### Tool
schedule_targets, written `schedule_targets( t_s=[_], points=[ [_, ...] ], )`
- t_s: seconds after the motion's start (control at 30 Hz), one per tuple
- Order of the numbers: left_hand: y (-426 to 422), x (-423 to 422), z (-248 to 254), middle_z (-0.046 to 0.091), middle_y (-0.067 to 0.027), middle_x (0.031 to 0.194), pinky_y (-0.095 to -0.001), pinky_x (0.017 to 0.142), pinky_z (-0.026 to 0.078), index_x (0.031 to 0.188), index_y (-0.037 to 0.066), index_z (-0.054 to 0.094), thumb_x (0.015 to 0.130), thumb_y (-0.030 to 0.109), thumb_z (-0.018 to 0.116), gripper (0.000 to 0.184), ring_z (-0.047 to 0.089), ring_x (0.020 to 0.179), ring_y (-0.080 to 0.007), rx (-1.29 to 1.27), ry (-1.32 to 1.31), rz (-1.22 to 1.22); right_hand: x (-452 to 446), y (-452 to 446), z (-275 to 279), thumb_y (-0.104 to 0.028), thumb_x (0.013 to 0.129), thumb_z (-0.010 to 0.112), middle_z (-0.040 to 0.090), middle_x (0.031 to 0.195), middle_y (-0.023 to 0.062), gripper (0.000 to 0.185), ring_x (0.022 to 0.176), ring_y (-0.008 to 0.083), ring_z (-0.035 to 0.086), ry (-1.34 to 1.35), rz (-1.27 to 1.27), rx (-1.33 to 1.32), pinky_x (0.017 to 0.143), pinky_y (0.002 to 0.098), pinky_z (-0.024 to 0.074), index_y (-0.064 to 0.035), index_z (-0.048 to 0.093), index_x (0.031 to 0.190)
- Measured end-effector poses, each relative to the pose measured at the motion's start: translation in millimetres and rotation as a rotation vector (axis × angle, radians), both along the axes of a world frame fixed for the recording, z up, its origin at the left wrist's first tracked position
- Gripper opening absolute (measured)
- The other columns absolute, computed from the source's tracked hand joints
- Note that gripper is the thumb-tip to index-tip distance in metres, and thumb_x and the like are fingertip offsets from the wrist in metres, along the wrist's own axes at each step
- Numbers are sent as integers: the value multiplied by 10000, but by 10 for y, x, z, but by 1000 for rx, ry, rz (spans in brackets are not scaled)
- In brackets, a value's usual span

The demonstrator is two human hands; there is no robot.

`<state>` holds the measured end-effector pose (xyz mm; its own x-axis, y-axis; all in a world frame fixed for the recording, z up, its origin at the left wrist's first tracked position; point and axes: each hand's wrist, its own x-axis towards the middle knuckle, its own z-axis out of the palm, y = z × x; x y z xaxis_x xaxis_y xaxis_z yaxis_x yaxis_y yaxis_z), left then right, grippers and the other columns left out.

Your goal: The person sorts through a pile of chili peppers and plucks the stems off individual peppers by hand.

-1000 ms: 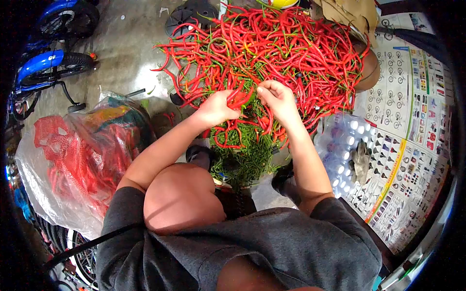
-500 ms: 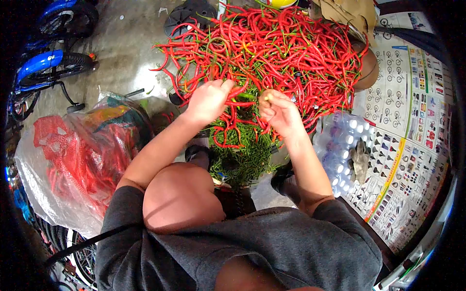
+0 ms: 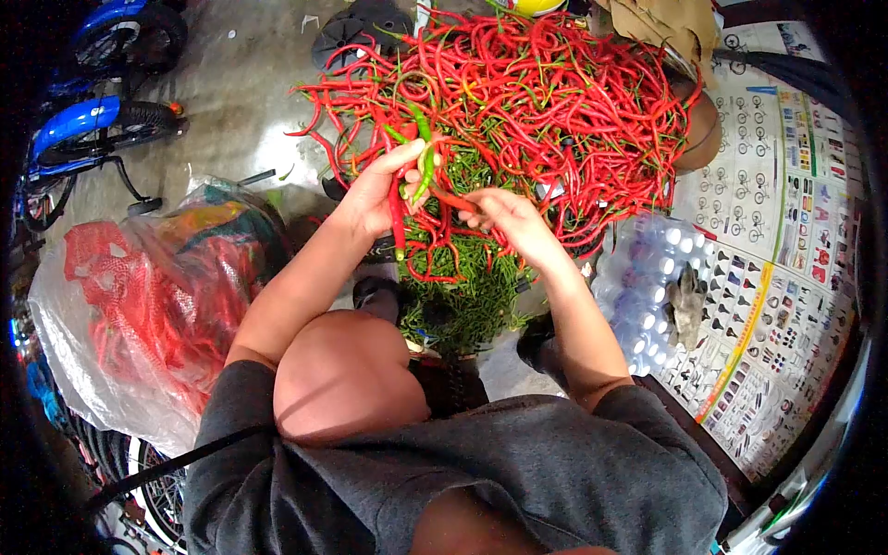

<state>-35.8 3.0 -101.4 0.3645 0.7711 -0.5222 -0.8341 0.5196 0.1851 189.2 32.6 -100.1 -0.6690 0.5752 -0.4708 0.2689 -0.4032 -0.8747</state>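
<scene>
A few chili peppers, a green one (image 3: 426, 171) and a long red one (image 3: 398, 217) among them, are gripped in my left hand (image 3: 377, 190), its thumb lying across them. My right hand (image 3: 511, 220) is closed at the fingertips on the end of a reddish chili pepper (image 3: 453, 200) that points toward my left hand. Both hands are over the near edge of a large heap of red chili peppers (image 3: 555, 102). Below them lies a pile of green stems (image 3: 472, 301), with a few red chilies at its upper edge.
Left of me stands a clear plastic bag with red netting (image 3: 129, 296); bicycles with blue fenders (image 3: 79, 125) are beyond it. To the right are a shrink-wrapped pack of bottles (image 3: 643, 287), a grey glove (image 3: 686, 307) and a printed bicycle-parts sheet (image 3: 740, 268).
My left hand has turned so its green and red chilies now show. My right hand has moved down and left, closer to my left hand, and now pinches a reddish chili.
</scene>
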Motion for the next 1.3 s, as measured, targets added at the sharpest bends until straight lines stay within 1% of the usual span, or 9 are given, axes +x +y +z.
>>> schedule_targets(
  t_s=[0.27,0.37,0.53,0.63,0.83,0.93,1.0,1.1,1.3],
  points=[
    [-27,-37,-59,501,27,675,-177,461,391,1030,46,543,833,224,609,273,444,522,-59,39,240,130,-22,-3,146,-219,852,572,505,561,6,229,523,82,437,-447,40,435,487,273,369,-12,605,757],
    [33,22,174,512,43,706,-177,448,359,966,88,527,787,145,649,224,470,548,-51,118,469,239,-77,-56,236,-273,814,607,516,543,108,281,501,179,493,-471,45,438,514,326,404,-11,610,711],
    [2,-71,80,540,27,771,-198,485,369,1038,90,492,756,82,643,319,489,603,-59,228,594,223,-140,-254,214,-280,814,613,484,498,87,298,465,158,462,-374,30,387,480,332,382,-22,603,666],
    [-35,-30,215,600,-17,851,-222,588,426,1049,61,503,722,70,670,367,558,698,-97,312,674,286,-160,-285,200,-284,816,612,485,503,74,306,473,145,463,-348,21,387,486,321,382,-25,601,654],
    [-52,-111,245,610,-25,860,-217,580,420,987,48,546,706,77,690,317,557,701,-89,404,663,225,-138,-257,263,-270,820,611,505,540,60,295,530,127,489,-295,57,206,517,300,391,-32,597,647],
    [3,-94,249,591,5,807,-218,555,405,967,65,557,722,91,682,276,533,661,-79,336,690,289,-139,-282,358,-209,813,607,528,595,71,226,563,169,519,-182,37,376,542,321,407,-26,593,681],
    [1,-63,195,579,11,774,-234,571,421,957,67,557,738,104,670,249,534,665,-92,164,568,237,-178,-284,463,-127,789,609,537,624,56,145,568,184,512,116,72,831,526,307,400,-5,592,715],
    [25,-63,165,580,-2,767,-253,604,441,954,61,558,753,123,663,236,540,675,-110,-1,508,220,-251,-250,742,-109,771,613,573,688,75,108,638,239,549,241,100,801,581,326,434,-5,599,742],
    [-67,-320,1271,583,0,781,-233,600,422,930,48,575,738,113,672,224,531,669,-98,201,822,360,60,-174,678,-106,849,516,602,852,97,156,790,207,578,-56,-62,650,723,305,455,-6,621,904]
  ],
)
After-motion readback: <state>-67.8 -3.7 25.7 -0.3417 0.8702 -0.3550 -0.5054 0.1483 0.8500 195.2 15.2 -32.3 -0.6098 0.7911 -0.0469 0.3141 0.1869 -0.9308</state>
